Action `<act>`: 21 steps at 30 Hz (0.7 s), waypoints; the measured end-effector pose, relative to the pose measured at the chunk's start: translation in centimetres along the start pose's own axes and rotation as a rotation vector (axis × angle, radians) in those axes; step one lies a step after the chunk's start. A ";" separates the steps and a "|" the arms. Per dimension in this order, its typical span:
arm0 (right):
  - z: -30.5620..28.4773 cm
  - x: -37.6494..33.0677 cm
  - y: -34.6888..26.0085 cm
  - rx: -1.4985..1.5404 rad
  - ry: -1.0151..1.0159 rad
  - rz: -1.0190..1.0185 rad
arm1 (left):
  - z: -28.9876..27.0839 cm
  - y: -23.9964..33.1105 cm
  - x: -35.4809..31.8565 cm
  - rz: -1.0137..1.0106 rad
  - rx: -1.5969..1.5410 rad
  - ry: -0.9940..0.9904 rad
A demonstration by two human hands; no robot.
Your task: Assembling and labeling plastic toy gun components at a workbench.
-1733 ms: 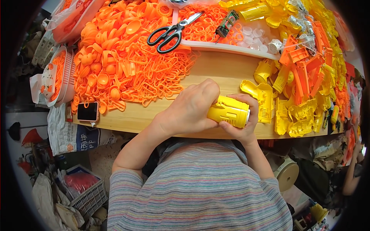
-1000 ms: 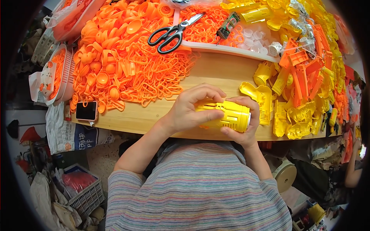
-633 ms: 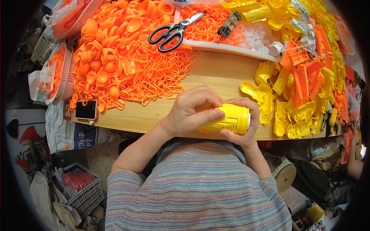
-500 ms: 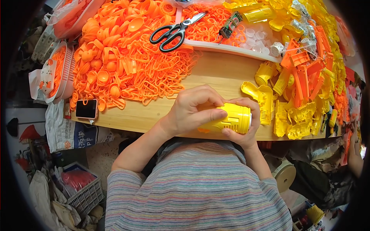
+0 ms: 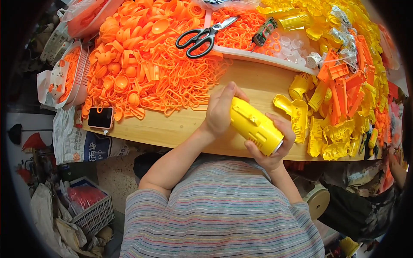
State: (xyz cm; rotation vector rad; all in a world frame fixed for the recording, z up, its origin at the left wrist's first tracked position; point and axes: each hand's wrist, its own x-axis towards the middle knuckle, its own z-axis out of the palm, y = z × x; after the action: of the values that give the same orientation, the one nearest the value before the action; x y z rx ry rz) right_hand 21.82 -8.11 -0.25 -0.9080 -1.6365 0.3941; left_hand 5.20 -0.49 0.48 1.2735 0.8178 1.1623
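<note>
Above the table's near edge I hold a yellow plastic cylindrical casing [image 5: 254, 124], with slots and raised ribs, tilted with its upper end to the left. My right hand [image 5: 282, 144] wraps round its lower right end, where a pale rim shows. My left hand [image 5: 220, 112] is closed against the upper left end, thumb pointing up; its fingertips are partly hidden behind the casing. To the right of my hands lie yellow half shells [image 5: 297, 114] with moulded insides. Beyond my left hand spreads a heap of orange plastic loops [image 5: 180, 88].
Black-handled scissors [image 5: 202, 38] lie on the orange pile beside a white tray [image 5: 266, 61] with small clear caps [image 5: 290, 47] and a circuit piece [image 5: 263, 32]. Orange brackets [image 5: 342, 88] and yellow parts crowd the right. A phone [image 5: 101, 117] lies at the left edge.
The casing has turned from nearly level to tilted, its left end now raised. My left hand has shifted from pinching on top of it to its left end. The view has moved slightly.
</note>
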 end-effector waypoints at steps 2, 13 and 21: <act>0.3 0.1 0.3 0.050 0.057 0.060 | 0.2 -0.2 1.1 0.003 -0.049 -0.013; -1.5 2.4 2.1 1.053 0.515 1.138 | 0.3 0.3 0.2 0.672 0.491 -0.020; -0.4 1.3 -0.7 1.235 0.100 1.706 | -1.5 1.5 1.7 0.597 0.205 0.169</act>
State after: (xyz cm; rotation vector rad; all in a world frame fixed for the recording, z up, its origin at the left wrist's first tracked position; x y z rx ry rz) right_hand 21.93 -7.76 1.23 -1.0069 0.0948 2.1039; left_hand 3.98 1.39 1.92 1.6706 0.7088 1.7106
